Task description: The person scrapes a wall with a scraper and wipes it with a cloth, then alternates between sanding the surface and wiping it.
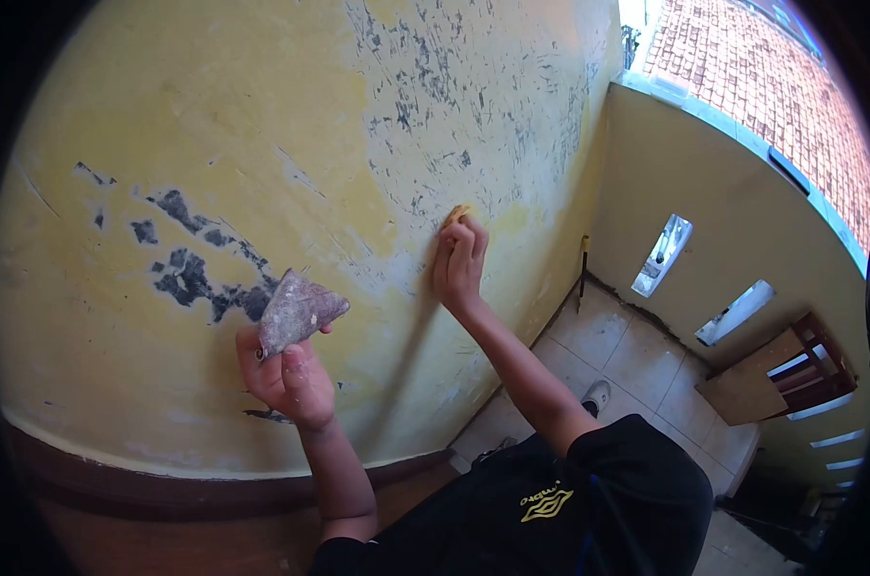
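My left hand (298, 386) is closed on a dusty, purplish-grey triangular piece (303, 312), holding it up in front of the wall with its point to the right. Higher and to the right, my right hand (461, 264) pinches a small yellow-orange piece (457, 215) right at the wall surface; the fingers cover most of it, and I cannot tell its kind. The yellow painted wall (233, 115) has dark grey bare patches (183, 276) behind the left hand. Above the right hand lies a wide pale area with many dark scrape marks (425, 72).
At right stands a low yellow wall (684, 173) with slot openings and a light blue ledge (742, 132), a dark object (788, 171) lying on it. Below are floor tiles (636, 357), a stick-like tool (583, 267) in the corner and a wooden piece with slats (785, 370).
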### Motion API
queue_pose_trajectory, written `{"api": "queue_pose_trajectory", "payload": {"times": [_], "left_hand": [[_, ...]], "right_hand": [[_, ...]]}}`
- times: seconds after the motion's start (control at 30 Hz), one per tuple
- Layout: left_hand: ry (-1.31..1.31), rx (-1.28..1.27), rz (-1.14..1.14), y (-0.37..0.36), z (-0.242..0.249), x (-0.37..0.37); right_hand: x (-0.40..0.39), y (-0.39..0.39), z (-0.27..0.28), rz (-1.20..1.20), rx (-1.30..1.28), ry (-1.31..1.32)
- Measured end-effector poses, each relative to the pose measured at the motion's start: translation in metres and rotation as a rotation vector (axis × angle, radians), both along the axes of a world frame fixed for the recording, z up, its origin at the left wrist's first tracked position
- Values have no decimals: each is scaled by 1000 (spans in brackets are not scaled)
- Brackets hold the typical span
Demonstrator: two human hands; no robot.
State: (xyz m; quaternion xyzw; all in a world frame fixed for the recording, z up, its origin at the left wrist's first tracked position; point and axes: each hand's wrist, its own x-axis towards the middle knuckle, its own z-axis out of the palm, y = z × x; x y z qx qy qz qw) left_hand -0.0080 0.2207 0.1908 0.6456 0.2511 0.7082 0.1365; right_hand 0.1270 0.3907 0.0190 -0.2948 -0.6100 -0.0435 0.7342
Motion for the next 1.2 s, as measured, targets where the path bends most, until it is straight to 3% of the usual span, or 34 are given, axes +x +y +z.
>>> {"api": "queue_pose_trajectory", "payload": {"times": [0.03,0.07,0.1,0.2,0.23,0.37,0.43,0.53,0.67,0.8,0.87,0.93,0.97,1.03,1.07,1.13,1.2], "left_hand": [[21,-37,-26,0,-9,3],[82,-71,-2,-1,-22,3],[85,-84,-11,0,-30,7],[39,-148,-8,2,-44,18],[31,-153,0,-1,-49,18],[-48,-136,45,-7,-55,16],[-118,-40,145,-23,-50,21],[-178,-5,130,-40,-49,36],[-232,14,95,-36,-57,55],[-206,3,153,-45,-54,62],[-225,-4,175,-50,-61,62],[-143,-34,201,-58,-82,56],[-147,-30,212,-60,-90,59],[-208,-126,323,-65,-97,70],[-208,-124,331,-64,-96,79],[-261,-160,288,-52,-91,101],[-286,-122,269,-27,-91,126]], "right_hand": [[-1,-11,-11,16,0,-53],[6,-18,-20,121,152,-309],[7,-14,-29,114,137,-306],[9,34,-37,-204,-326,487],[0,20,-24,-199,-332,477],[-35,-35,39,124,90,-60],[-47,-35,48,66,124,-20],[-40,-58,58,121,300,-389],[-36,-44,78,97,515,-564],[30,14,20,32,260,-365],[57,48,-30,-89,-67,-113],[68,71,-44,-129,-400,336],[66,81,-48,-118,-397,330],[52,81,-35,-226,-578,622],[42,73,-26,-187,-526,655],[20,29,-14,-72,-366,379],[2,-7,-38,97,-176,46]]}}
